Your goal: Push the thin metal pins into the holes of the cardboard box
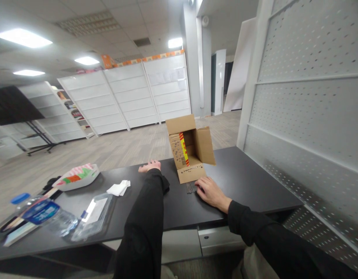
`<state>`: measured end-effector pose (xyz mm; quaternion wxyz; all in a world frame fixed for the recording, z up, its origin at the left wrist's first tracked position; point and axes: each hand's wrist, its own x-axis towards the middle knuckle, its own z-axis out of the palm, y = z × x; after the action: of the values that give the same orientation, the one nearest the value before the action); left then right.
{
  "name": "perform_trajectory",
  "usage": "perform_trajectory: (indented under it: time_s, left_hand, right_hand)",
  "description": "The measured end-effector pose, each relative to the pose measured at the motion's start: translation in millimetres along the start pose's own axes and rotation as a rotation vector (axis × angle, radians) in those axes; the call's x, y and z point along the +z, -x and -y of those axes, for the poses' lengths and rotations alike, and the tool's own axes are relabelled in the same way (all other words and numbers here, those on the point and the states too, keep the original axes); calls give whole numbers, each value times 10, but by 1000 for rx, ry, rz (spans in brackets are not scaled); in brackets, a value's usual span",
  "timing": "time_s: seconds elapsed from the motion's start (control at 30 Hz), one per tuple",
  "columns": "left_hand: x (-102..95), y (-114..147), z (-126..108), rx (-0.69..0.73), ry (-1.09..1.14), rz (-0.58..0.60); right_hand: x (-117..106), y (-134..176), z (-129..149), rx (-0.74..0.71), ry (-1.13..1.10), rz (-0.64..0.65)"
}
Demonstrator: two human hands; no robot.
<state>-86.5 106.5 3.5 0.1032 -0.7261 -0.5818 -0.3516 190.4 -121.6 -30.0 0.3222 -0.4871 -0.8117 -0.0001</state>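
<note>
An open cardboard box [193,151] stands on its side on the dark table, its opening towards me. Yellow-and-red tape runs down its left flap, and that flap and the lower one are dotted with small holes. In front of the lower flap lie several thin, nail-like metal rods [189,188]. My right hand [212,192] rests on the tabletop just right of these rods, fingers loosely bent and thumb apart, with nothing visible in it. My left hand [150,166] is open by the table's far edge, left of the box, its fingers stretched out and holding nothing.
On the left of the table [242,190] are a water bottle [47,213], a clear plastic case [94,215], a crumpled white tissue [119,188] and a white basket [80,182] of colourful packets. A white perforated panel [309,100] rises along the right side.
</note>
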Motion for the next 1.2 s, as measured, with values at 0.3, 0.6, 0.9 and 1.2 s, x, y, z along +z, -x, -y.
perform_trajectory:
  time_s: [0.3, 0.6, 0.9, 1.2]
  left_hand:
    - [-423, 188, -104, -199, 416, 4]
    - [-582, 298, -123, -188, 1560, 174]
    - [-811, 164, -239, -275, 1537, 696]
    - [-1025, -17, -522, -206, 654, 1597]
  right_hand:
    - [-6, -6, 15, -8, -10, -23]
    - [-1, -5, 16, -5, -11, -27]
    - [-7, 1, 11, -8, -13, -21]
    - [4, 1, 9, -12, -1, -25]
